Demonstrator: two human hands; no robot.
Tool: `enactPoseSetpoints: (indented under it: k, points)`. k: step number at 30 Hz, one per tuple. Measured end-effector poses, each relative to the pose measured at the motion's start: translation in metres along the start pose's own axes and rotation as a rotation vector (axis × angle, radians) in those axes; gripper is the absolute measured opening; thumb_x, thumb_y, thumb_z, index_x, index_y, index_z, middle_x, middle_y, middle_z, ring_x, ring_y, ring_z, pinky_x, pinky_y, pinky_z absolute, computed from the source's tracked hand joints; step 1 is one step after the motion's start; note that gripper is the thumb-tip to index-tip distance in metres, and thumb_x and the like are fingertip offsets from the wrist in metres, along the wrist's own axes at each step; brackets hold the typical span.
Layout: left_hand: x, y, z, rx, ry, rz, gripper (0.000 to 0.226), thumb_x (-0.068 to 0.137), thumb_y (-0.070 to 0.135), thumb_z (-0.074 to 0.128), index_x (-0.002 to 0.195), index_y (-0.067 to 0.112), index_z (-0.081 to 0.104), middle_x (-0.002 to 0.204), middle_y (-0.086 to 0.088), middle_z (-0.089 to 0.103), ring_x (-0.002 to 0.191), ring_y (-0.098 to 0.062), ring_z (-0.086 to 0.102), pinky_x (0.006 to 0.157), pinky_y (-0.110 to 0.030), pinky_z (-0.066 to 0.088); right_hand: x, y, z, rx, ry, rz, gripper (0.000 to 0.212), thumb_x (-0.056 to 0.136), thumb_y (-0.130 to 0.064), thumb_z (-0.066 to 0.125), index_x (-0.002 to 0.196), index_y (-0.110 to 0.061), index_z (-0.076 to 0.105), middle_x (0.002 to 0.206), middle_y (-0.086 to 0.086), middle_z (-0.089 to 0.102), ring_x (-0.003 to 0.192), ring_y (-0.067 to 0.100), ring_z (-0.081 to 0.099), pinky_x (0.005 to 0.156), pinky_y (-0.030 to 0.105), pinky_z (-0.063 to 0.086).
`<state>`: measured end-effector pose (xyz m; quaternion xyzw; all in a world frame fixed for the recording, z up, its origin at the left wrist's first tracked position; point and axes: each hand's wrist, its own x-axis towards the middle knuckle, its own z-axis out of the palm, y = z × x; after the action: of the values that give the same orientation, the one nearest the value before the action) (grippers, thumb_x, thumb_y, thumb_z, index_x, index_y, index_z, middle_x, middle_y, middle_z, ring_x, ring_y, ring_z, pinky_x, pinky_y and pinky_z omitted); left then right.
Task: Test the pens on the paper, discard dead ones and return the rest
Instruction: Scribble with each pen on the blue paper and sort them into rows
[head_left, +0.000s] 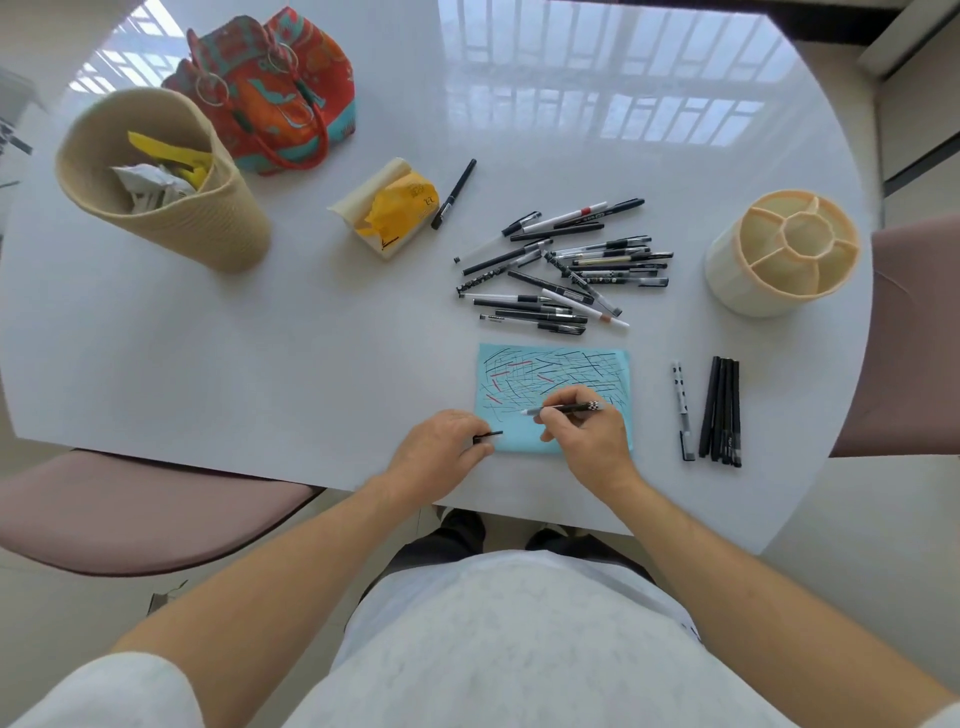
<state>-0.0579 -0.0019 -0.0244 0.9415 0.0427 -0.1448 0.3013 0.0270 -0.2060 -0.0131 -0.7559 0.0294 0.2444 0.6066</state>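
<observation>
From my remote view: the left hand (441, 447) covers most of the pen cap (488, 435), only its dark tip showing; the right hand (587, 431) hides the blue paper (550, 374) at its lower right corner; print on the piled pens (566, 270) is too small to read; I cannot see the wastebasket (156, 176) floor beneath crumpled paper.
</observation>
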Motion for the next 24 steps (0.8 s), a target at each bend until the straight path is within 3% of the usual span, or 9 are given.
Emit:
enactPoseSetpoints:
  k: [4,10,16,21,24]
  points:
    - [0.003,0.004,0.000,-0.035,-0.004,-0.035,0.024,0.096,0.038,0.059,0.114,0.024,0.067,0.111,0.009,0.067,0.101,-0.012,0.058,0.086,-0.032,0.049,-0.007,-0.006,-0.008,0.130,-0.081,0.051,0.008,0.089,0.006,0.066,0.089,-0.003,0.068,0.078,0.008,0.077,0.076,0.024,0.075,0.065,0.031,0.059]
    - [0.013,0.022,-0.002,-0.058,-0.016,-0.029,0.018,0.095,0.039,0.059,0.108,0.028,0.067,0.101,0.012,0.066,0.086,-0.006,0.052,0.076,-0.028,0.049,-0.011,-0.004,-0.012,0.193,-0.115,0.087,0.005,0.091,0.005,0.067,0.091,0.000,0.068,0.081,0.016,0.076,0.078,0.028,0.075,0.067,0.033,0.061]
    - [0.018,0.040,-0.006,-0.139,-0.047,-0.035,0.007,0.093,0.031,0.062,0.090,0.025,0.066,0.072,0.009,0.062,0.063,-0.012,0.052,0.057,-0.030,0.044,-0.012,0.003,-0.017,0.281,-0.084,0.158,0.006,0.097,-0.007,0.067,0.093,-0.003,0.071,0.082,0.015,0.076,0.076,0.025,0.074,0.069,0.032,0.061]
    - [0.029,0.056,-0.008,-0.191,-0.057,0.015,0.009,0.092,0.028,0.065,0.087,0.020,0.068,0.069,0.005,0.062,0.063,-0.015,0.052,0.060,-0.035,0.047,-0.010,0.003,-0.031,0.276,-0.043,0.201,0.011,0.098,-0.014,0.067,0.099,-0.003,0.070,0.084,0.014,0.077,0.074,0.023,0.072,0.073,0.032,0.062]
    - [0.036,0.057,-0.006,-0.213,-0.068,0.003,0.014,0.088,0.035,0.071,0.099,0.027,0.071,0.081,0.012,0.067,0.073,-0.004,0.058,0.070,-0.028,0.050,-0.001,-0.002,-0.050,0.260,-0.059,0.217,0.008,0.100,-0.011,0.064,0.100,-0.005,0.069,0.087,0.009,0.075,0.075,0.019,0.068,0.076,0.035,0.063]
